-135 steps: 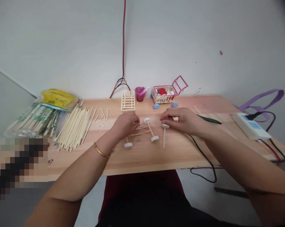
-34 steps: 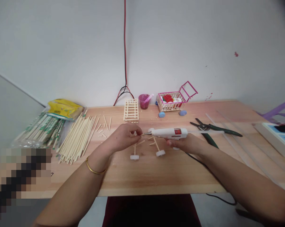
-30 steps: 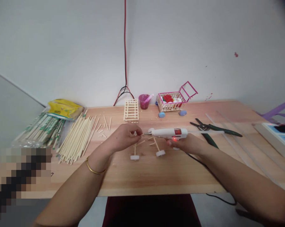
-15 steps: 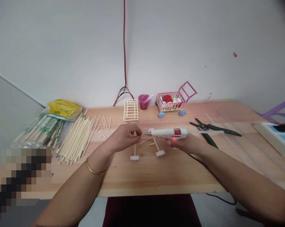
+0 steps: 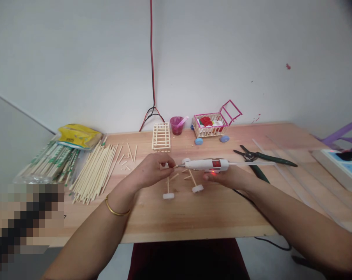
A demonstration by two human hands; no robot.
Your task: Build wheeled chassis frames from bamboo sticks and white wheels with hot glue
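My right hand (image 5: 222, 177) is wrapped round a white glue gun (image 5: 206, 165) with a red light and a clear glue stick out of its back. Its nozzle points left and meets the fingertips of my left hand (image 5: 161, 165), which pinch a small wooden stick piece, mostly hidden. Below the fingers hangs or stands a stick with a white wheel (image 5: 168, 196); whether it joins the pinched piece I cannot tell. A second stick piece with a white wheel (image 5: 198, 188) lies on the table beneath the gun.
Behind are a stick frame (image 5: 161, 137), a purple cup (image 5: 176, 125) and a small cart (image 5: 209, 125). Wooden sticks (image 5: 95, 171) and packaged bundles lie left. Pruning shears (image 5: 269, 157), clear glue sticks and a power strip (image 5: 339, 169) are at right.
The glue gun has shifted slightly left, its nozzle now at my left fingertips. The wheeled stick below my left hand has moved slightly right.
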